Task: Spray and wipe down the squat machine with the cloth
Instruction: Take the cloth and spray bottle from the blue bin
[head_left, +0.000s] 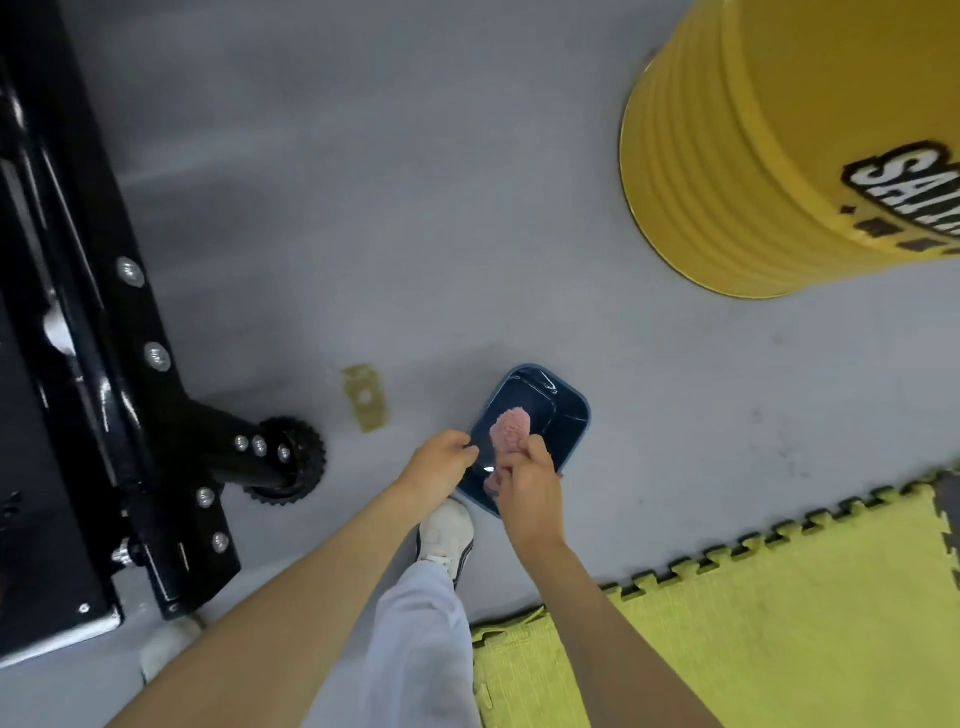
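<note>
A pink fluffy cloth hangs over a dark blue basin that stands on the grey floor. My right hand pinches the cloth's near end above the basin. At the basin's left rim, my left hand has its fingers curled on the edge. The black squat machine fills the left side, with bolts along its frame and a toothed round foot near my left hand. No spray bottle is in view.
A big yellow drum stands at the upper right. Yellow-green interlocking foam mats cover the floor at the lower right. A yellow tape mark lies left of the basin. My white shoe is just before the basin.
</note>
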